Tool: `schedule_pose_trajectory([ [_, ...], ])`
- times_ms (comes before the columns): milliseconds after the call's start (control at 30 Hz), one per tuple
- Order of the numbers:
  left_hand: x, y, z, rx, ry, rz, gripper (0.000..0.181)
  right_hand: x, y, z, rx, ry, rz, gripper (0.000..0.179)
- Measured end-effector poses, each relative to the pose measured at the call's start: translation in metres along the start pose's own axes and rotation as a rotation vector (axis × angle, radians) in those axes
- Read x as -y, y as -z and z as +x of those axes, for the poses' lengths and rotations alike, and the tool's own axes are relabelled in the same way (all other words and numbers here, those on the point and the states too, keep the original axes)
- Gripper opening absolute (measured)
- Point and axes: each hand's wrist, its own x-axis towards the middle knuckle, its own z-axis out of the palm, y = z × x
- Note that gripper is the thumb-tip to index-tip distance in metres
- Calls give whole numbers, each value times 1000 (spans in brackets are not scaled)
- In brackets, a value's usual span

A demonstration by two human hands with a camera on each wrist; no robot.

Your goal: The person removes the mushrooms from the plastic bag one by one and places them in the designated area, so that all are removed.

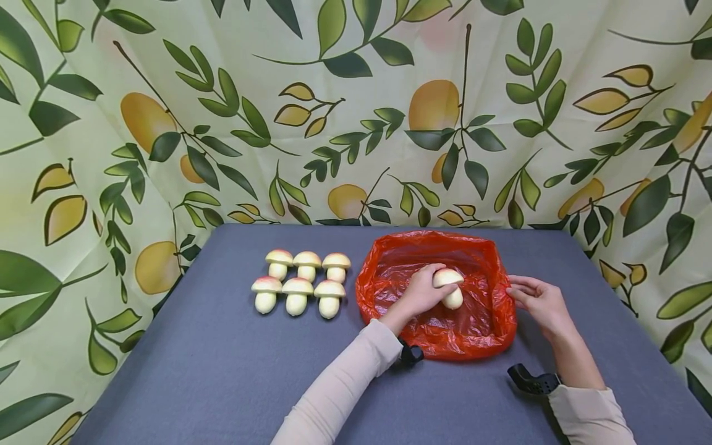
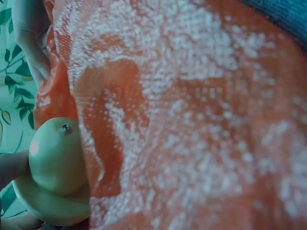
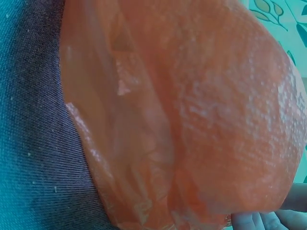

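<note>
My left hand [image 1: 423, 290] reaches over the open red plastic bag [image 1: 503, 327] and grips a toy mushroom [image 1: 453, 300], with its pale stem pointing down. In the left wrist view the mushroom [image 2: 55, 158] shows its rounded stem end, fingers at its side, and the bag's wall hides part of it. At the bag's right rim, my right hand [image 1: 542, 303] pinches the plastic edge. The right wrist view has its fingertips [image 3: 268, 221] at the rim, partly covered by the bag [image 3: 216, 120].
Left of the bag, several matching mushrooms [image 1: 297, 287] stand in two rows on the grey-blue table [image 1: 222, 371]. A leaf-and-fruit patterned cloth [image 1: 345, 123] hangs behind and along both sides of the table.
</note>
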Motion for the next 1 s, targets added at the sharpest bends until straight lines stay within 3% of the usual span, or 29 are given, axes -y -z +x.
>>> schedule_pose_trajectory([
  [233, -2, 9, -8, 25, -43, 5, 51, 2, -4, 1, -7, -24, -35, 46],
  [1000, -7, 31, -36, 65, -125, 0, 53, 2, -5, 0, -18, -6, -22, 39],
])
